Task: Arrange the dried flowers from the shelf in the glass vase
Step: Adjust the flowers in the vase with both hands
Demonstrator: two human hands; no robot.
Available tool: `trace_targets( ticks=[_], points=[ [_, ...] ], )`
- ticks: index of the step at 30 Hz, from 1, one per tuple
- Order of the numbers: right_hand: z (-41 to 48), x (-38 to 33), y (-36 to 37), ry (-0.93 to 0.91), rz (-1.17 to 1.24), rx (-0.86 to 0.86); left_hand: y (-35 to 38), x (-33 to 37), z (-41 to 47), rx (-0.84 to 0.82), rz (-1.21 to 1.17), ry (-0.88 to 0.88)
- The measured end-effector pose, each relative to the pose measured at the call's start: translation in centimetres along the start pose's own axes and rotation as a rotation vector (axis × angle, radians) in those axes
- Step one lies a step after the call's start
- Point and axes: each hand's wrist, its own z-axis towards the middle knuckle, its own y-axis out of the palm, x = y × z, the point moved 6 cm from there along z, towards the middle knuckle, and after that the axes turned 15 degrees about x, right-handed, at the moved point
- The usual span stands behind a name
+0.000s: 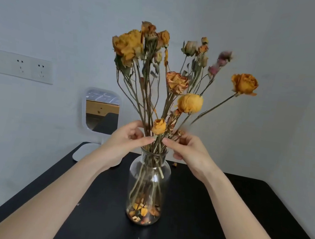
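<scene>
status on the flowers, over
Left hand and right hand pinching dried flowers above the neck. Stems in glass vase. Mirror behind, not in the way.

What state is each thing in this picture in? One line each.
Vase: upright on the table, open-topped.
Flowers: dried, stems standing in the vase, fanned out.
Petals: loose at the vase bottom.
Left hand: pinches stems above the vase mouth.
Right hand: pinches stems beside it.
Sockets: nothing plugged in.

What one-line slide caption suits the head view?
Left hand and right hand hold dried flower stems above glass vase on black table.
</scene>
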Motion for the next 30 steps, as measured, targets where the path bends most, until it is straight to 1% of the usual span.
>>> trace_targets(
  ticks=[3, 6, 8, 10, 12, 15, 17, 18, 22, 25, 27, 30],
  points=[
    [-0.3, 0.3, -0.1, 0.007, 0.007, -0.048, -0.5, -1.2, -0.4, 0.009, 0.051, -0.027],
    [-0.9, 1.3, 0.3, 0.047, -0.022, -0.147, -0.7, -2.3, -0.9, -0.012, 0.090, -0.047],
    [-1.3, 1.2, 0.8, 0.037, -0.024, -0.203, -0.5, -2.2, -0.9, -0.029, 0.102, -0.038],
    [-1.1, 0.9, 1.0, 0.005, -0.065, -0.185, -0.1, -1.8, -0.5, -0.036, 0.108, -0.021],
    [-0.7, 0.8, 0.6, -0.030, -0.091, -0.102, 0.1, -1.0, -0.2, -0.015, 0.059, -0.007],
    [-0.1, 0.6, 0.0, -0.055, 0.000, -0.020, 0.0, -0.7, 0.1, 0.042, -0.027, 0.015],
    [0.0, 0.8, -0.2, -0.050, 0.054, -0.042, -0.2, -1.2, -0.2, 0.073, -0.026, 0.009],
    [-0.2, 1.1, -0.3, -0.041, 0.043, -0.070, -0.4, -1.7, -0.5, 0.086, 0.001, -0.011],
    [-0.8, 3.2, -0.2, 0.038, -0.101, -0.147, -0.4, -4.2, -1.8, 0.090, 0.061, -0.080],
    [-0.7, 3.8, 0.0, 0.050, -0.164, -0.142, 0.2, -4.0, -2.2, 0.089, 0.066, -0.057],
    [-0.8, 3.6, 0.3, 0.034, -0.200, -0.161, 0.8, -3.5, -2.5, 0.059, 0.101, -0.032],
    [-1.1, 3.7, 0.7, 0.038, -0.188, -0.173, 1.2, -3.6, -2.9, 0.040, 0.149, 0.001]
  ],
)
